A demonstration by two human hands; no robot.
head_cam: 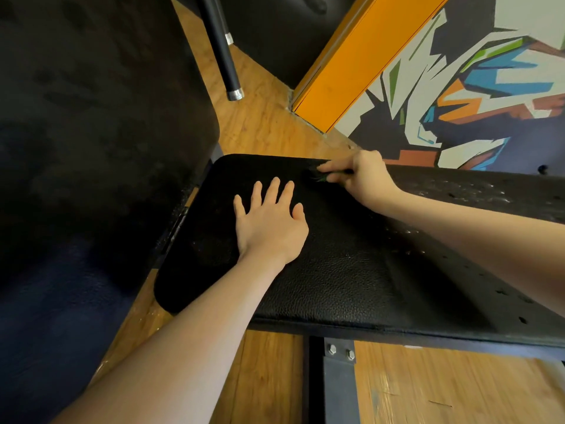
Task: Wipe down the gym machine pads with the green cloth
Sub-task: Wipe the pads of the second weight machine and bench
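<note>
A black leather seat pad (pixel 336 270) of a gym bench fills the middle of the head view. My left hand (pixel 270 220) lies flat on the pad with fingers spread, holding nothing. My right hand (pixel 362 177) is at the pad's far edge, its fingers curled round a dark green cloth (pixel 319 175). Only a small bunched piece of the cloth shows past the fingers; it touches the pad. A larger black back pad (pixel 101 117) rises tilted at the left.
The bench's steel frame (pixel 339 381) with two bolts runs below the seat. A black bar with a chrome tip (pixel 227 71) stands behind. An orange post (pixel 351 65) and a painted mural wall (pixel 474 93) are at the right. The floor (pixel 269 123) is wooden.
</note>
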